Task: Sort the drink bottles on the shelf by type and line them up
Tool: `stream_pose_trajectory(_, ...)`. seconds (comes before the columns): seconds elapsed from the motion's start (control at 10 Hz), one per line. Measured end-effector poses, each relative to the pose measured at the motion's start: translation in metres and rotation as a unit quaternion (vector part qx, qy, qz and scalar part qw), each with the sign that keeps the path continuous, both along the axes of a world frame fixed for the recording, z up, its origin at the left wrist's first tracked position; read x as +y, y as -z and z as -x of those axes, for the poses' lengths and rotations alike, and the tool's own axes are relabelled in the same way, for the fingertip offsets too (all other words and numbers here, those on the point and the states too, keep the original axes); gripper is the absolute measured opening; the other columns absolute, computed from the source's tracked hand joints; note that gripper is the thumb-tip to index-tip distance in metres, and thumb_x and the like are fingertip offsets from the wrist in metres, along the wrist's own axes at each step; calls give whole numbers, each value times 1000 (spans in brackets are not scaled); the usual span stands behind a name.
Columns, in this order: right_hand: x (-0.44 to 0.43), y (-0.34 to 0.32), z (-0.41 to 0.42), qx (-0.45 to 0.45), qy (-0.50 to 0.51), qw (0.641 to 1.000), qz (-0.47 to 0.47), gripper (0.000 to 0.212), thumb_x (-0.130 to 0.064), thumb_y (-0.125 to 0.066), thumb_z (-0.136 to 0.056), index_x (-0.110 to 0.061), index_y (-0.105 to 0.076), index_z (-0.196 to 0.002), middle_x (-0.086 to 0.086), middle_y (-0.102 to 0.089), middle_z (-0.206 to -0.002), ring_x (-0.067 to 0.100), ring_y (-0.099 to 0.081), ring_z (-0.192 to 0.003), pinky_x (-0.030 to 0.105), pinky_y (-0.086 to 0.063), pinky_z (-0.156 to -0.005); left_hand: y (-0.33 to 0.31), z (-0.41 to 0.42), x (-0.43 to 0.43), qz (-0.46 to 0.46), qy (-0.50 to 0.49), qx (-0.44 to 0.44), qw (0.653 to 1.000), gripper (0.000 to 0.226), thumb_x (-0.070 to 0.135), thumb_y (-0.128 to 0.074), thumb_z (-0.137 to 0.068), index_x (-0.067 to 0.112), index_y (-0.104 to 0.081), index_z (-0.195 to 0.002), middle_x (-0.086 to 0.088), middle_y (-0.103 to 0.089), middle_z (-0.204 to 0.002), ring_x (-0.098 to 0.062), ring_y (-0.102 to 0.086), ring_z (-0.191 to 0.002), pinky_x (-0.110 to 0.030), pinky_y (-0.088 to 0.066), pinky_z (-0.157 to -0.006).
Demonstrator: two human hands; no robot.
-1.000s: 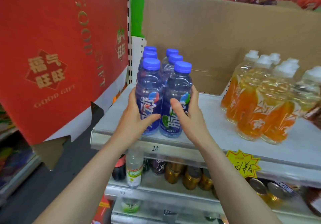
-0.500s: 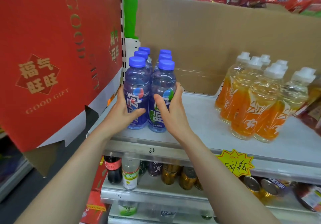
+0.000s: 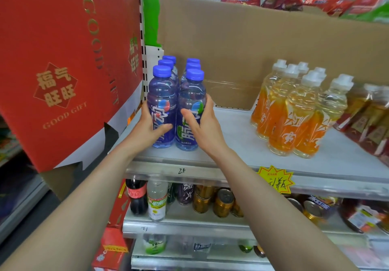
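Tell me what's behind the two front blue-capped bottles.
Four more blue-capped bottles, two behind each of the front bottles. Only their caps and shoulders show; the front pair covers their bodies.

Six blue bottles, six orange bottles

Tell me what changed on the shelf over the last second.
The block of blue-capped bottles slid left along the shelf, toward the red gift box, widening the gap to the orange bottles. The left grip and right grip moved with it. Unchanged: each grip still holds one front bottle, nothing was let go, and the orange bottles did not move.
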State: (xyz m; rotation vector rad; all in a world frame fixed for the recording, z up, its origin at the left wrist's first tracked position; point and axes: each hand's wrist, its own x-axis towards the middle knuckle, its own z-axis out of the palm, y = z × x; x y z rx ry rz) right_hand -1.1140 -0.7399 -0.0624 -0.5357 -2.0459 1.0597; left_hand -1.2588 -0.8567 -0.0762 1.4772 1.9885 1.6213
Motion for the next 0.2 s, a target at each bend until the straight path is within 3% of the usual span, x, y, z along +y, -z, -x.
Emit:
stream_pose_trajectory(0.1,-4,-12,-11,-68,4,997,-44,74,-59,-59,-91,-34,-22,-150,-10,-57,-140,14,-59,-123,43,-49,-102,1,1,-4,31,-31,18,999,83,24,-73,-86,25,-19,-150,9,-47,-138,-8,-50,-125,-28,-42,-101)
stream_pose_trajectory(0.2,15,-25,-42,-261,19,956,-132,71,-48,-60,-96,-25,-27,-154,5,-48,-151,25,-49,-135,40,-42,-108,10,-1,-20,122,-128,130,976,69,34,-72,-86,26,-35,-144,5,-53,-136,-16,-55,-120,-36,-44,-97)
